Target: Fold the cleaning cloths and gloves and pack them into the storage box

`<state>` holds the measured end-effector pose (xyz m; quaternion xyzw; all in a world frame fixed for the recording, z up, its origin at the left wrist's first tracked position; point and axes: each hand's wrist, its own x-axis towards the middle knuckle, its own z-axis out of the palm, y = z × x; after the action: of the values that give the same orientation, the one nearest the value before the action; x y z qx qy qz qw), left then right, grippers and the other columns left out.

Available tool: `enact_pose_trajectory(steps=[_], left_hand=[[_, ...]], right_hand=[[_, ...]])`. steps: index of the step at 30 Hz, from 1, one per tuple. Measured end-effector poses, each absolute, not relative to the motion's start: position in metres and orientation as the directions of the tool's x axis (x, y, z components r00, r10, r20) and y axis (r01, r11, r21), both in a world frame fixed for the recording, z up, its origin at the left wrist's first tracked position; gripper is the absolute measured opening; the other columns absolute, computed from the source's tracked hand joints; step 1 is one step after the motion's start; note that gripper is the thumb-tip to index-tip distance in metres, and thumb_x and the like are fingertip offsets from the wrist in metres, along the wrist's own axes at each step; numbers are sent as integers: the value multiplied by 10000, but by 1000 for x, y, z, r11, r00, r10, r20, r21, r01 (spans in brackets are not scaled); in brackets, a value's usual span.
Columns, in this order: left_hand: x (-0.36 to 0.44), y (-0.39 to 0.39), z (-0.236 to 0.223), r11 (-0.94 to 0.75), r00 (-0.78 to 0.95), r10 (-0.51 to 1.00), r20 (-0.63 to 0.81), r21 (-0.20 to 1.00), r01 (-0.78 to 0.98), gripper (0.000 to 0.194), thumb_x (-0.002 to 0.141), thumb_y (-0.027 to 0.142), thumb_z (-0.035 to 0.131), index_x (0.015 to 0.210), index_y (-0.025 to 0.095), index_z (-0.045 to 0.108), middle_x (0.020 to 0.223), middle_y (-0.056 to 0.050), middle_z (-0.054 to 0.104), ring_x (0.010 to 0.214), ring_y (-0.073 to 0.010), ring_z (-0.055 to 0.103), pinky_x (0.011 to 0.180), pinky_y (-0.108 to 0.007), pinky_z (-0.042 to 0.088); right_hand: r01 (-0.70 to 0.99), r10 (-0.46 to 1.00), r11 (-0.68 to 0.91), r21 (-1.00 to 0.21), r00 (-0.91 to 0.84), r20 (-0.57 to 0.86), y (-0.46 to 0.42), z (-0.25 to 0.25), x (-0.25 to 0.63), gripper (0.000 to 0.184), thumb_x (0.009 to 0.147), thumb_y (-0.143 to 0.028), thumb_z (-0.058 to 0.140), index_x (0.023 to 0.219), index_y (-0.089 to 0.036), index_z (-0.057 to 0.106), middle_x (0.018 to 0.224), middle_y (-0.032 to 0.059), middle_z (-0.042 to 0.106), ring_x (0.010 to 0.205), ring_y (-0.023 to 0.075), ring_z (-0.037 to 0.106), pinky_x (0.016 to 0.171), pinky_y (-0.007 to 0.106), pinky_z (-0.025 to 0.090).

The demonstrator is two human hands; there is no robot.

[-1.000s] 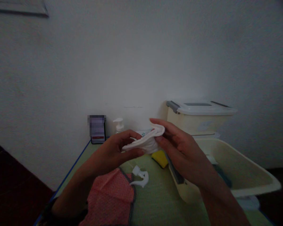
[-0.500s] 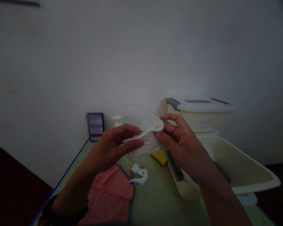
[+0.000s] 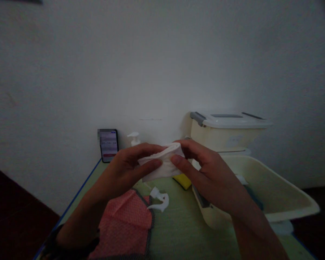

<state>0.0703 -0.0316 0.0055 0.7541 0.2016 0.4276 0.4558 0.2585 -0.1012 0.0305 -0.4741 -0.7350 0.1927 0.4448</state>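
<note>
A folded white cloth [image 3: 162, 169] is held up above the table between both hands. My left hand [image 3: 132, 164] pinches its left part, thumb in front and fingers behind. At the right end, my right hand [image 3: 202, 164] grips the cloth with its thumb pressed on the near face. Below the hands lies a white pump head [image 3: 160, 199] with a curved spout. Beside it a red cloth [image 3: 127, 224] with a grey edge is spread flat, partly covered by my left forearm.
A phone [image 3: 109, 146] leans on the wall at the back left, near a white pump bottle [image 3: 134, 138]. An open cream bin [image 3: 281, 187] stands at right, in front of a lidded box [image 3: 222, 135]. Something yellow [image 3: 182, 180] lies on the green table [image 3: 176, 231].
My right fingers have folded the raised right end of the white cloth down, and my right thumb has moved left onto its front. My left hand keeps its grip.
</note>
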Motion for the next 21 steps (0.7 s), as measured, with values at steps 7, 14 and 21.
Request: enact_pose_trajectory(steps=[7,14,21], left_hand=[[71,-32,3,-464,528,717,455,877,-125,211,794,178,691,980,273,660,923,36,692,795,-82,631,662,-129,501],[69,-37,10,-385,506,784,361,921,-59,182,796,249,687,974,227,662,889,15,690,658,-69,607,545,-122,472],[75,-40,14,-196,484,821,304,945,-260,226,756,229,711,873,210,519,760,41,651,529,-67,584,442,-131,456]], right_hand=[[437,894,445,-782,-162,418,-97,29,262,191,898,-294,538,1032,-209,646,838,-7,652,740,130,580,631,258,434],[393,880,474,-788,-188,435,-95,31,262,140,892,-213,534,918,-189,669,828,-2,575,771,112,537,675,237,427],[135,907,419,-898,-13,421,-98,23,252,157,885,-274,547,1025,-272,475,693,-69,513,555,85,447,456,194,328]])
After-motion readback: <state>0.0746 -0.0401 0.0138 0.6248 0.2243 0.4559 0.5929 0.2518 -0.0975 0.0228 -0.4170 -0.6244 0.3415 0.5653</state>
